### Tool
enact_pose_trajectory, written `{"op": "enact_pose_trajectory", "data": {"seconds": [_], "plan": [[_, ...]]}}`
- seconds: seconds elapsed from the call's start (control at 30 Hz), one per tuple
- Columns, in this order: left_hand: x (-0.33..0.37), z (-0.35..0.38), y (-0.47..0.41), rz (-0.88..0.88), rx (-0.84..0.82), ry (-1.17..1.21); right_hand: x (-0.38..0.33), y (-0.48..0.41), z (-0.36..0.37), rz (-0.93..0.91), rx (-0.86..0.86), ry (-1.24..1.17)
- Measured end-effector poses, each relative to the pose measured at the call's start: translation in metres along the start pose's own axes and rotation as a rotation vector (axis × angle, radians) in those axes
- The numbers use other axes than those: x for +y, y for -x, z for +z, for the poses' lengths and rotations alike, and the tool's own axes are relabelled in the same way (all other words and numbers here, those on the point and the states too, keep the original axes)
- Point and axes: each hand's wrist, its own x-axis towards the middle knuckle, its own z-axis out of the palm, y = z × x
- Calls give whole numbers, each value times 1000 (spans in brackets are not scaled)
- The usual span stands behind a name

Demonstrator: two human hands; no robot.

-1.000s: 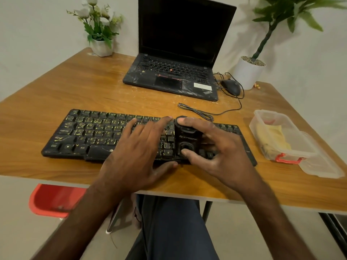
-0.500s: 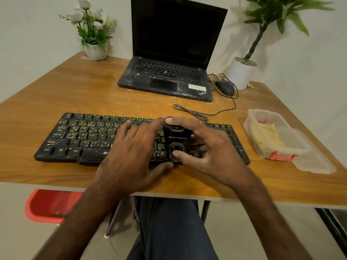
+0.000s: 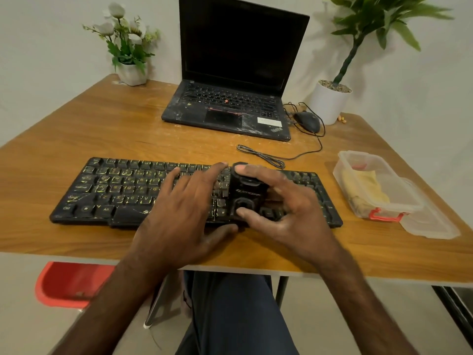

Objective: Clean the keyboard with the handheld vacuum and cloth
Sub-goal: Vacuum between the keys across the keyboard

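Note:
A black keyboard (image 3: 122, 190) with yellow-lit legends lies across the near part of the wooden table (image 3: 107, 129). A small black handheld vacuum (image 3: 247, 192) stands on its right-middle keys. My right hand (image 3: 284, 208) grips the vacuum, index finger over its top and thumb on its near side. My left hand (image 3: 184, 211) rests flat on the keys just left of the vacuum, fingers straight, thumb at the keyboard's front edge. A yellow cloth (image 3: 363, 188) lies inside a clear plastic box (image 3: 399, 198) to the right.
An open black laptop (image 3: 230, 108) sits behind the keyboard, with a mouse (image 3: 307, 121) and its coiled cable (image 3: 261, 156) at its right. A white flower pot (image 3: 131, 73) stands back left, a potted plant (image 3: 330, 101) back right. A red stool (image 3: 71, 284) shows under the table.
The view has shifted slightly, so everything sits a little differently in frame. Both hands keep their places on the keyboard and vacuum, with hardly any movement between them.

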Motion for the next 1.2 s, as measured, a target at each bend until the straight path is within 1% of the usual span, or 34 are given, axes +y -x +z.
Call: {"op": "enact_pose_trajectory", "data": {"seconds": [0.13, 0.23, 0.3, 0.4, 0.5, 0.63, 0.7, 0.77, 0.87, 0.93, 1.0, 1.1, 1.2], "plan": [[-1, 0, -1, -11, -14, -32, 2, 3, -34, 47, -103, 48], [-1, 1, -1, -8, -17, -22, 1, -7, -34, 48, -171, 53], [-1, 1, 0, 1, -7, -5, -1, -13, -18, 9, -153, 75], [1, -1, 1, 7, 9, 3, -2, -13, 5, -44, -55, -6], [0, -1, 0, 3, 4, -8, 2, -7, -2, -19, -15, -20], [0, -1, 0, -4, -6, -32, 7, -1, -38, 42, -100, 39], [0, -1, 0, -3, -7, -24, 5, -4, -40, 50, -134, 27], [0, 0, 0, 0, -6, -24, 3, -9, -28, 20, -135, 4], [0, 1, 0, 7, -4, -9, 1, -12, 0, -36, -79, -2], [0, 0, 1, 8, 7, 13, 1, -10, 4, -41, -43, -18], [0, -1, 1, 7, 14, 2, 3, -5, -7, -11, -41, -18], [0, -2, 0, 1, 8, -20, 6, -2, -37, 44, -103, 3], [0, 0, 0, -1, 5, -10, 5, -8, -41, 40, -150, 11]]}}
